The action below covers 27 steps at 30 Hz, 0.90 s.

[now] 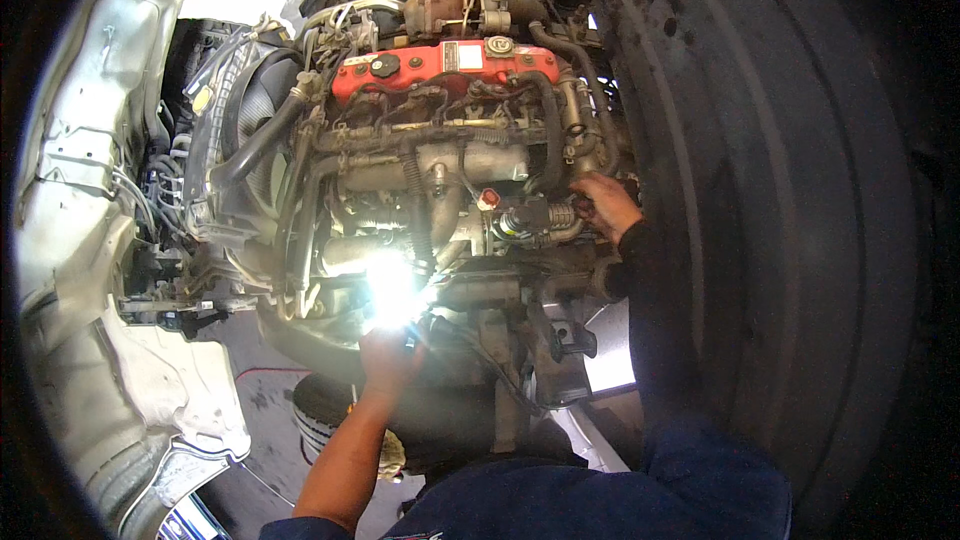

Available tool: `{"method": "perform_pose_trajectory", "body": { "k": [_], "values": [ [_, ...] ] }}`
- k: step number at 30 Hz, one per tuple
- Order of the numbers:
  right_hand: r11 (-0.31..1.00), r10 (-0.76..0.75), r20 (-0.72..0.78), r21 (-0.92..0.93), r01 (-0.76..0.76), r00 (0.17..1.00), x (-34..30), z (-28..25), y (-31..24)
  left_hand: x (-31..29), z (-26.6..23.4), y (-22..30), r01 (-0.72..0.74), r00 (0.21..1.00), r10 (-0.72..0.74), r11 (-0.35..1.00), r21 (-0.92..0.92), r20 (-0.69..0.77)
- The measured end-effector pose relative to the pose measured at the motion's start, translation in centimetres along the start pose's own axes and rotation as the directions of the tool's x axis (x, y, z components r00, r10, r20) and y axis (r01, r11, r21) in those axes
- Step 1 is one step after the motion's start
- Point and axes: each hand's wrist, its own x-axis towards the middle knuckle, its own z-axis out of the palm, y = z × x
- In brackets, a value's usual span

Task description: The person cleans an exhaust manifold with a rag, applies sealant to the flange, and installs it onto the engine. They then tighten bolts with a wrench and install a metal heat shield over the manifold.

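A dark ribbed panel (790, 140) is filling the right side of the frame, and the engine (480, 155) I'm working at is taking up the middle. Pale metal bodywork (75, 170) is running down the left edge. Across the engine's top, in the upper middle, a red cover (430, 62) is showing, while a tyre (315, 415) is sitting low, left of centre. My left grip (393, 352), below centre, is clamping a glowing lamp (391, 290); its glare is washing out my fingertips. My right grip (607, 205), right of centre, is reaching in beside a ribbed metal pipe (563, 215), fingers curling; I can't tell whether they're closing on anything. Between the two, a small red-topped fitting (488, 199) is sticking out.
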Motion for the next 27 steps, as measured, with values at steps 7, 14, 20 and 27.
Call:
{"method": "perform_pose_trajectory", "body": {
  "k": [7,14,20,27],
  "values": [
    [0.883,0.017,0.278,-0.455,0.116,0.96,-0.5,2.2,-4.5,0.3,-0.2,0.2,-0.006,0.999,0.005,1.0,-0.027,-0.037],
    [0.26,-0.093,0.217,-0.937,0.234,0.972,-5.7,4.8,-5.7,0.7,-0.6,0.8,0.044,0.999,-0.044,0.999,0.001,0.014],
    [-0.004,-0.198,0.359,-0.931,0.366,0.912,-4.4,5.1,-5.3,0.4,-0.7,0.7,0.028,0.999,-0.029,0.999,0.033,0.031],
    [-0.007,-0.186,0.401,-0.914,0.407,0.897,-6.5,2.4,-7.6,0.3,-0.2,0.4,0.028,0.999,-0.025,0.997,0.078,-0.037]
  ]
}}
